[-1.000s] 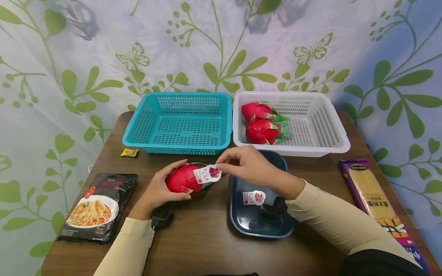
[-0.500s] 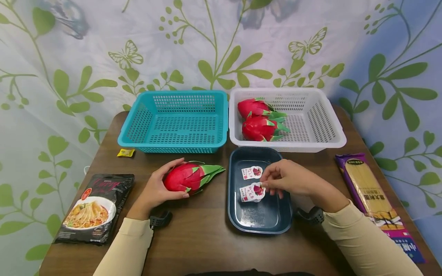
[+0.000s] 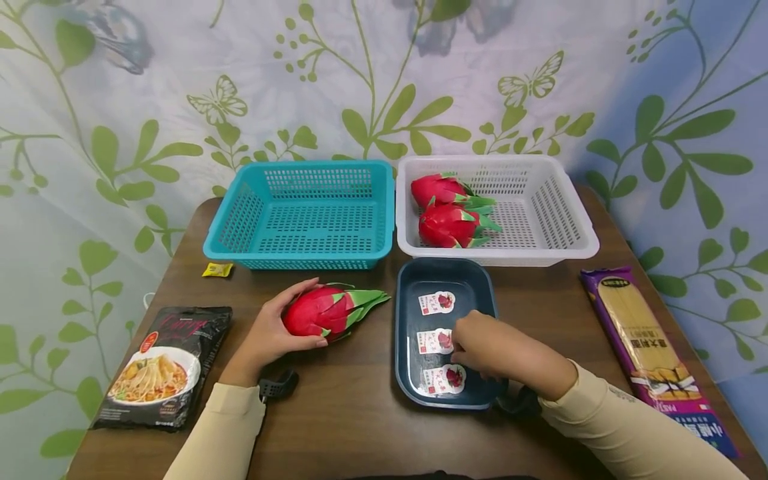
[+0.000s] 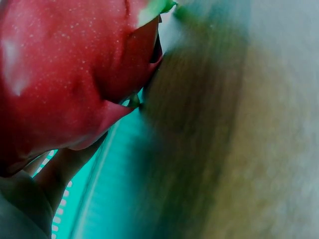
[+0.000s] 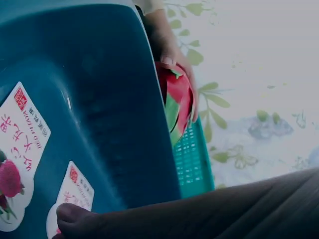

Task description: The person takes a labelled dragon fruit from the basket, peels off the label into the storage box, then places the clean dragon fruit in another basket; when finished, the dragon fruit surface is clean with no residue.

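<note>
A red dragon fruit [image 3: 318, 312] with green leaf tips lies on the table, its tips pointing right. My left hand [image 3: 275, 333] grips its blunt end, thumb on the near side and fingers on the far side. To the right, a dark blue tray [image 3: 414, 393] holds three fruit-shaped paper labels: a far label [image 3: 436, 303], a middle label [image 3: 433, 341] and a near label [image 3: 445, 380]. My right hand [image 3: 495, 343] is over the tray with its fingers bent down. Its thumb [image 5: 72, 213] overlaps the middle label; whether it pinches it is hidden.
Behind stand a teal basket [image 3: 300, 256] and a white basket [image 3: 510, 254] with two dragon fruits [image 3: 450, 225]. A black noodle pack [image 3: 162, 367] lies left, a yellow packet [image 3: 217, 270] beyond it. A purple pasta pack [image 3: 645, 340] lies right.
My right hand has carried a label from the dragon fruit into the tray. The overlapping labels there now lie apart, one nearer me. The left hand keeps its hold.
</note>
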Demonstrator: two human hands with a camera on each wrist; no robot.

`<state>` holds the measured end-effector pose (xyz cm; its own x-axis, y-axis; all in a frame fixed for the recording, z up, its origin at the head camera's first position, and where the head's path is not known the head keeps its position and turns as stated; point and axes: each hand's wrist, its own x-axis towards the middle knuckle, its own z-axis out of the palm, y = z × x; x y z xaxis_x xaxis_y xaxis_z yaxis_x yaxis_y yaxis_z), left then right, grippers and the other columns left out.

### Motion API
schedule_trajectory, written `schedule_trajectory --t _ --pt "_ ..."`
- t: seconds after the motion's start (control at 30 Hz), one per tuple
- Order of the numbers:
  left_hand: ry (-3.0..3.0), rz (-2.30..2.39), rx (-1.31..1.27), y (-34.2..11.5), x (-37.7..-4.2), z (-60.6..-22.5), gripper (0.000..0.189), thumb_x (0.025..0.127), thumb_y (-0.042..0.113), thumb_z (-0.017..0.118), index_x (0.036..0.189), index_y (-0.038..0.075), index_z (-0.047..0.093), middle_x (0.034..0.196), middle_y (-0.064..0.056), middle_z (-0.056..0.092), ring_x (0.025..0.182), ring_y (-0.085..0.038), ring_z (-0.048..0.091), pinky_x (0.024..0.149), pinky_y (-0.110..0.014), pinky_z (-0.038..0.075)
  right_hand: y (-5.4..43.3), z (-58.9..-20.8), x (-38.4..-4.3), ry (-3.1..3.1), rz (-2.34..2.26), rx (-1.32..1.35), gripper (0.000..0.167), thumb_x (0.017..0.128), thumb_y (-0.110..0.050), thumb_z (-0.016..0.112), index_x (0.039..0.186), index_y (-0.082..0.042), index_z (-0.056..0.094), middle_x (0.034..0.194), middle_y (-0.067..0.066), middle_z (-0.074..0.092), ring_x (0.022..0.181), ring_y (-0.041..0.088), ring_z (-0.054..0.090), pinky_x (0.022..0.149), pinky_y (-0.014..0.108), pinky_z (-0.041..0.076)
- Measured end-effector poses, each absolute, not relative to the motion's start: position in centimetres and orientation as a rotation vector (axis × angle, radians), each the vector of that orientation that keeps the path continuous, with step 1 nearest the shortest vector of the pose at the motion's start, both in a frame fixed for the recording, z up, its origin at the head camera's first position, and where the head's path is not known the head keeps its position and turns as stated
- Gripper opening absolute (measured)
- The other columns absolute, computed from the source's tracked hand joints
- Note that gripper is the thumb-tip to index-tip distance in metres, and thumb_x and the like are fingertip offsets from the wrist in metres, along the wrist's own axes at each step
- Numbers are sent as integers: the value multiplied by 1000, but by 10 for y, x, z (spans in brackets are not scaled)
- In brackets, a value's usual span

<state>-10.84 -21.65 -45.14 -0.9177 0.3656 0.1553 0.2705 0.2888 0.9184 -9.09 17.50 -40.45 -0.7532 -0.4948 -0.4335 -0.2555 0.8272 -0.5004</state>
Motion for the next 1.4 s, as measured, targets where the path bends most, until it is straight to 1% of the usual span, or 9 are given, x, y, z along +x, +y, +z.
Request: schedule_trajectory --t 0.17,0.3,0.43,0.53,0.73,0.9,1.03,1.17,1.4 --pt "2453 1698 623 -219 -113 -463 99 72 0 95 157 6 45 155 -18 49 137 -37 44 91 -36 58 187 -397 -93 2543 -739 -595 15 94 -20 83 100 -6 81 70 -4 66 48 8 59 50 24 55" --pt "2485 1641 624 -226 -117 -473 103 71 6 97 159 13 44 156 -8 49 138 -34 43 90 -36 58 205 -398 -100 2627 -1059 -506 18 99 -27 78 102 -9 79 75 -1 68 55 15 63 51 30 56" --pt "2498 1604 638 -230 -115 -474 106 70 11 99 160 16 43 155 0 50 138 -30 45 89 -37 59 222 -410 -109 2612 -1452 -221 29 103 -35 72 101 -6 74 75 6 67 59 25 62 49 34 56" --pt "2484 1603 658 -230 -114 -473 107 70 9 99 160 16 42 155 -2 50 138 -32 45 90 -37 59 233 -424 -117 2430 -1856 80 39 104 -36 71 105 2 67 75 8 63 58 22 58 50 31 55" --pt "2473 1617 698 -222 -108 -455 104 71 2 96 159 10 42 154 -14 50 137 -37 45 91 -36 58 251 -447 -131 1746 -2541 438 24 104 -25 71 96 -5 61 73 2 57 60 14 52 52 24 49" --pt "2464 1604 701 -219 -105 -442 101 72 3 95 158 7 42 153 -15 51 136 -37 45 91 -35 57 265 -457 -140 1188 -2805 411 15 106 -21 67 107 -7 61 87 7 67 78 19 63 72 29 56" --pt "2456 1580 685 -226 -109 -456 105 70 4 97 159 9 42 155 -11 50 137 -36 44 91 -36 58 273 -463 -142 812 -2934 337 16 108 -17 61 118 -5 56 97 13 71 91 25 67 89 35 55" --pt "2443 1557 671 -235 -114 -470 110 69 7 98 161 13 40 156 -3 48 138 -34 44 91 -36 57 274 -466 -143 700 -3025 271 17 108 -11 58 123 -5 55 104 15 72 95 27 69 96 38 55" --pt "2550 1498 654 -233 -110 -465 100 70 17 101 154 23 47 147 -1 55 130 -31 51 86 -38 60 271 -468 -146 682 -3093 203 31 106 -2 58 137 -3 52 123 19 69 105 31 71 99 44 55"
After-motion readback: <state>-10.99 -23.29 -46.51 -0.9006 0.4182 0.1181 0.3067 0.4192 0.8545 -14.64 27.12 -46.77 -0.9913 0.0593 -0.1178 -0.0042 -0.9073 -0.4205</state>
